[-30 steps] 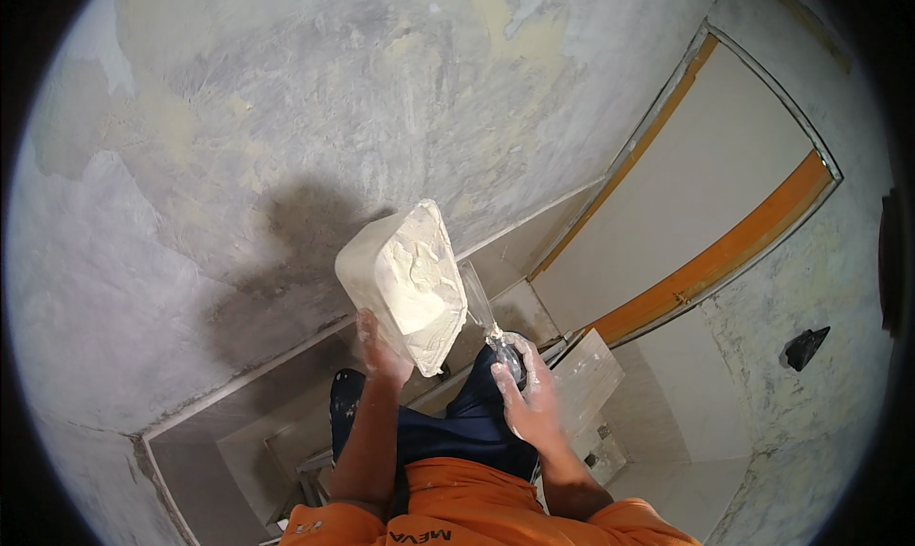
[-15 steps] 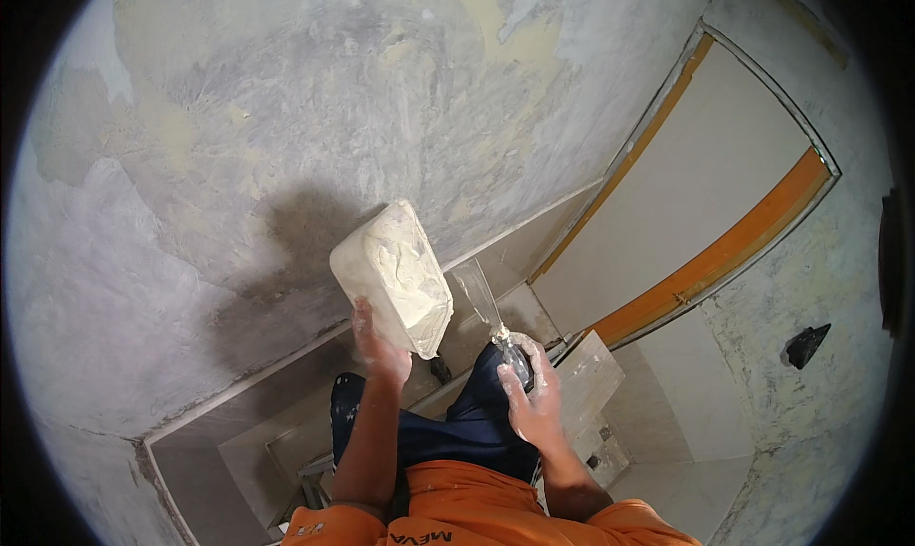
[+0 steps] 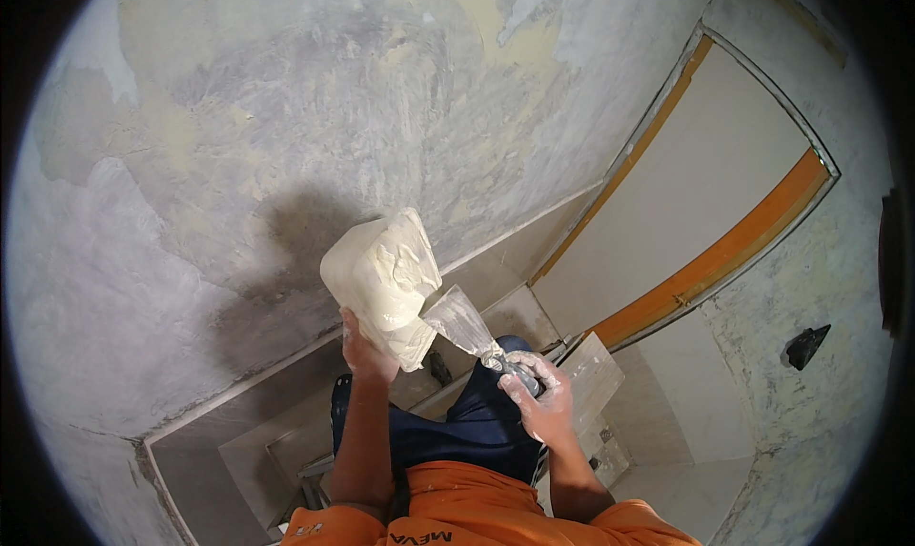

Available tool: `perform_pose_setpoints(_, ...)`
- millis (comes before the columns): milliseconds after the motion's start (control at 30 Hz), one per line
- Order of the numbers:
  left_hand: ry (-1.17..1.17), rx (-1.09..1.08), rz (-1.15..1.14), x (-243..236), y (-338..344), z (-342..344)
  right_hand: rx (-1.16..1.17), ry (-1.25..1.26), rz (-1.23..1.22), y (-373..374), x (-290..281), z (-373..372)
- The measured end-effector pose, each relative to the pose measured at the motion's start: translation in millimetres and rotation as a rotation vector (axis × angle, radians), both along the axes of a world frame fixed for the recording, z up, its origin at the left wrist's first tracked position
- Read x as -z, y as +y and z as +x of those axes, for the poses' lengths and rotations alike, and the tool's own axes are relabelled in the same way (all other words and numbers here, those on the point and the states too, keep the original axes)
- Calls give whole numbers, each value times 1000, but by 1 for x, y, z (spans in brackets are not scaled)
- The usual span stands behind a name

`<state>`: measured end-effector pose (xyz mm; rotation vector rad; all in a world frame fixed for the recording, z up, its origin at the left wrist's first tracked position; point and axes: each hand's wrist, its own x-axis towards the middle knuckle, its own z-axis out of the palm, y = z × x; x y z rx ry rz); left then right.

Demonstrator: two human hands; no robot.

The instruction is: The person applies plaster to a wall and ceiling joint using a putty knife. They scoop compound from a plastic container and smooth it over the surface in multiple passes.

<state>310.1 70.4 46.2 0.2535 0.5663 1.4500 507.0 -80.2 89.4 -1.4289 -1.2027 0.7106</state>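
A whitish tub (image 3: pixel 355 265) full of cream-coloured filler paste (image 3: pixel 396 279) is tilted in front of the wall. My left hand (image 3: pixel 367 349) grips it from below at its near end, with the fingers partly hidden behind it. My right hand (image 3: pixel 540 394) is wrapped round the dark handle of a putty knife (image 3: pixel 461 323). The wide, paste-smeared blade points up and left, its edge at the tub's lower right rim. Whether the blade touches the paste I cannot tell. White smears cover my right fingers.
A patchily plastered wall (image 3: pixel 238 117) fills the far side. On the right stands a pale door (image 3: pixel 677 184) in an orange-brown frame (image 3: pixel 710 279). A black pointed object (image 3: pixel 807 346) sticks out from the right wall. A light board (image 3: pixel 586 379) is beside my right hand.
My right hand has turned the putty knife, so its blade leans left and shows its flat face near the tub. My left hand has shifted slightly left and tipped the tub.
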Motion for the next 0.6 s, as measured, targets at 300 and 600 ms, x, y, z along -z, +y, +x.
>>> perform_pose_setpoints(300, 221, -25, 415, 68, 13, -23, -219, 329, -322, -1, -31, -4)
perform_pose_setpoints(600, 120, -5, 604, 65, 9, -11, -238, 379, -517, 0, -35, -18)
